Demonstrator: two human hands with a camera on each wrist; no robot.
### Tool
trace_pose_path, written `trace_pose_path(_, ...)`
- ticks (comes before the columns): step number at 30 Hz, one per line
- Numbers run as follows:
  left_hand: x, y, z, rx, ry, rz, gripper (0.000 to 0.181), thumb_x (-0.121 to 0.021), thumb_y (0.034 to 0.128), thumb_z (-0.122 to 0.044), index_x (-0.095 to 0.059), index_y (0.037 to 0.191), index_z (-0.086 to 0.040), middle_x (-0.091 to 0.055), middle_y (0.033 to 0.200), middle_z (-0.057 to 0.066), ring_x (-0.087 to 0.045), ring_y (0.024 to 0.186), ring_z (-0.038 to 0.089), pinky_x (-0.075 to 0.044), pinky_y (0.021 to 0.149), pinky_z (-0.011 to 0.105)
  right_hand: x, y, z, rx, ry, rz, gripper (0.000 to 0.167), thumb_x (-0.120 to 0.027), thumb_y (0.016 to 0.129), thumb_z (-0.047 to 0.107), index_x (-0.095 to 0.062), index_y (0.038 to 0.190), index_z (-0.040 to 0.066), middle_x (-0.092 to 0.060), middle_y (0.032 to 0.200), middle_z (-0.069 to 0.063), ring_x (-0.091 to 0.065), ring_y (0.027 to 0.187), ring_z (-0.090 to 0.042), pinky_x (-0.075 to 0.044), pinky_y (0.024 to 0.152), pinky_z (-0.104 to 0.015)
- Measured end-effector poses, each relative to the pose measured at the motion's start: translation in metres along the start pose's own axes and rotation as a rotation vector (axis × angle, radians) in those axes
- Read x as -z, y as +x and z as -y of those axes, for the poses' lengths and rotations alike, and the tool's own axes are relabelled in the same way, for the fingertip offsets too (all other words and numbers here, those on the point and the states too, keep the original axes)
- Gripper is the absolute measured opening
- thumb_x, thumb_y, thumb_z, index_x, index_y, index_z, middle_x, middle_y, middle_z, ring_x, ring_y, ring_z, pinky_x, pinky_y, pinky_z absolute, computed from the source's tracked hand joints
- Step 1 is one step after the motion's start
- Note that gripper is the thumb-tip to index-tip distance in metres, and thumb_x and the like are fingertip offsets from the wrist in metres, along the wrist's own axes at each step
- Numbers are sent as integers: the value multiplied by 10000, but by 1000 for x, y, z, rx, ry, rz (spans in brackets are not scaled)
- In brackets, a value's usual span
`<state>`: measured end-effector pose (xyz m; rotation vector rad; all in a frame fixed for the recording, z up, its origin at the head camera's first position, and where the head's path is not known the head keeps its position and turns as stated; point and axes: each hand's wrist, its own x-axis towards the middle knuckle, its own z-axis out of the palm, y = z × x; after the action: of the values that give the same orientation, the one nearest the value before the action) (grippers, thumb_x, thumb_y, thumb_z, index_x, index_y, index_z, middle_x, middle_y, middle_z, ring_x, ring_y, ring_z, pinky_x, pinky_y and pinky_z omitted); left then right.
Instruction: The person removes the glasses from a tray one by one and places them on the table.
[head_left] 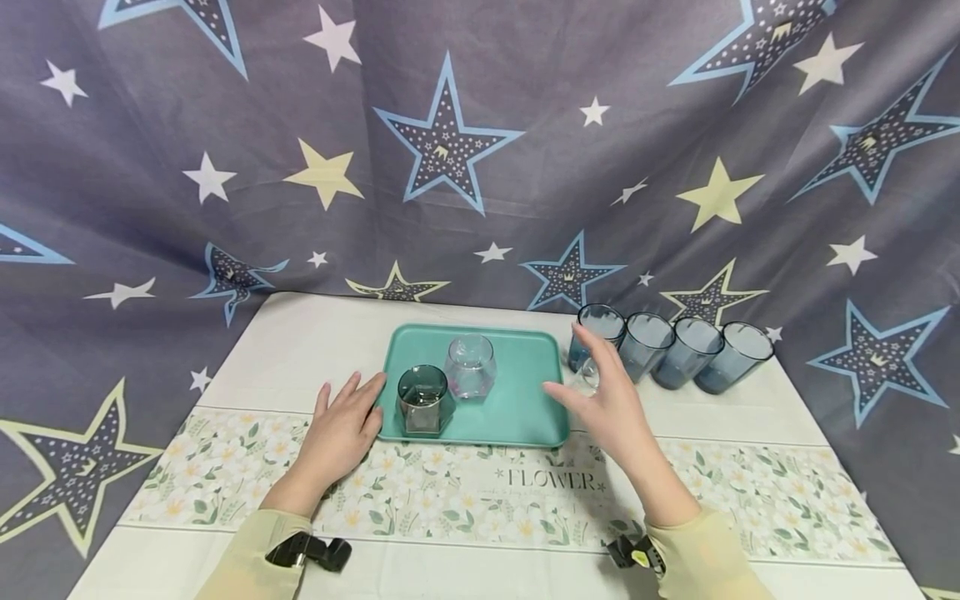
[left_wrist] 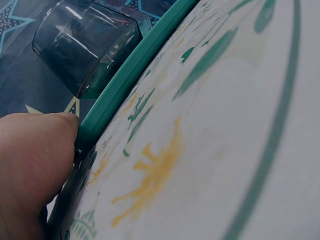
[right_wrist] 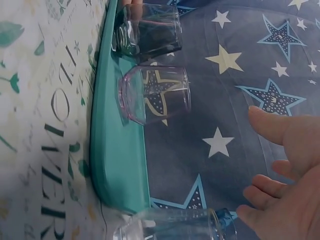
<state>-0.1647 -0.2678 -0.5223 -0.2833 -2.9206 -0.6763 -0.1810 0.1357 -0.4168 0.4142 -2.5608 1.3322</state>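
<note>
A teal tray [head_left: 517, 400] holds a dark green-grey glass [head_left: 422, 400] at its left and a clear, pink-tinted glass [head_left: 470, 367] beside it, both upright. My left hand [head_left: 337, 437] rests against the tray's left edge with fingers relaxed; in the left wrist view its thumb [left_wrist: 40, 150] touches the rim. Thumb and fingers spread apart, my right hand [head_left: 611, 408] is over the tray's right side and holds nothing. Just behind it, right of the tray, a clear glass [head_left: 587, 379] is partly hidden; the right wrist view has this glass [right_wrist: 170, 225] close to the fingertips.
Several blue glasses [head_left: 690, 354] stand in a row at the back right of the table, the leftmost partly behind my right hand. A floral strip [head_left: 450, 500] crosses the white tablecloth in front of the tray. A star-patterned curtain [head_left: 495, 242] hangs behind the table.
</note>
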Motion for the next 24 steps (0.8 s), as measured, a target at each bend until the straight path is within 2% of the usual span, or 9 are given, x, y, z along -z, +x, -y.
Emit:
trace_pose_path(6,0,-1,0,-1,1,-2,576,-521,1164,-210,-413,1711,-63,-463,1715,130,-271,1646,431,-13,1319,706,-14,5,4,21,4,17,946,-951,909,200,-436,1701,131,-487,1674,-111,-478,1517,-359,-395,1244,-627)
trace_pose_path(16,1,-2,-1,5,0,1,581,-520,1166,-218,-405,1716,-72,-457,1720,125,-262,1650,425,0,1323,697,-38,13,12,18,6,82,910,-931,935,263,-443,1701,194,-478,1679,-84,-478,1525,-347,-398,1242,-625)
trace_pose_path(24,2,0,-3,4,-2,4,580,-516,1167,-216,-402,1716,-68,-455,1721,128,-261,1650,427,4,1323,695,-59,20,12,20,20,143,905,-913,952,286,-427,1709,190,-493,1652,-76,-474,1533,-323,-411,1244,-602)
